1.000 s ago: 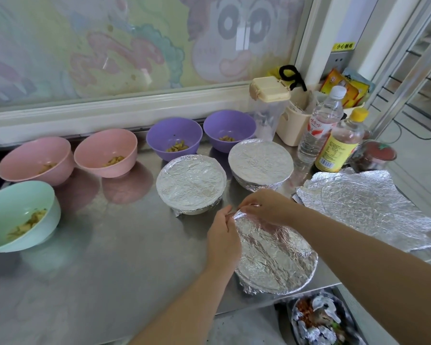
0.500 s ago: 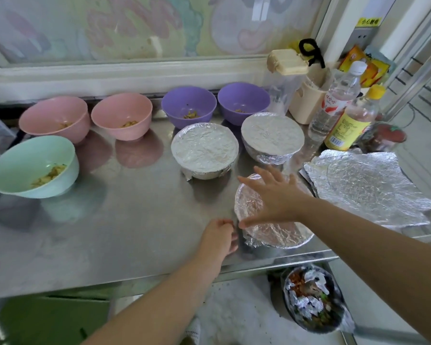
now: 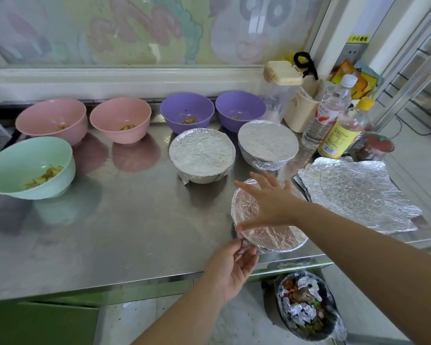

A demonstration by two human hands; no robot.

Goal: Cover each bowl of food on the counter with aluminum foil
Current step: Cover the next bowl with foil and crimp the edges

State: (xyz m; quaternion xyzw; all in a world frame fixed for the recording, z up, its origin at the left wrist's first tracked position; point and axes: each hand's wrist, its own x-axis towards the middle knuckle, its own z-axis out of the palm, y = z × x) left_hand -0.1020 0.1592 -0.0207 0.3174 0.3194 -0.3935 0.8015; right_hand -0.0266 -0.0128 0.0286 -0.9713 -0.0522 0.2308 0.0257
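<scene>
At counter point(image 3: 135, 232) edge, left hand point(image 3: 230, 268) pinches foil point(image 3: 271, 235) on bowl point(image 3: 288, 248); right hand point(image 3: 271, 200) flat atop.

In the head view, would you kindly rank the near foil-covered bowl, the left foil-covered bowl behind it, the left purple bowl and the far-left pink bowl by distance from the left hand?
From the left hand:
1. near foil-covered bowl, touching its fingers, front edge
2. left foil-covered bowl, just behind
3. left purple bowl, back row
4. far-left pink bowl, back left
</scene>
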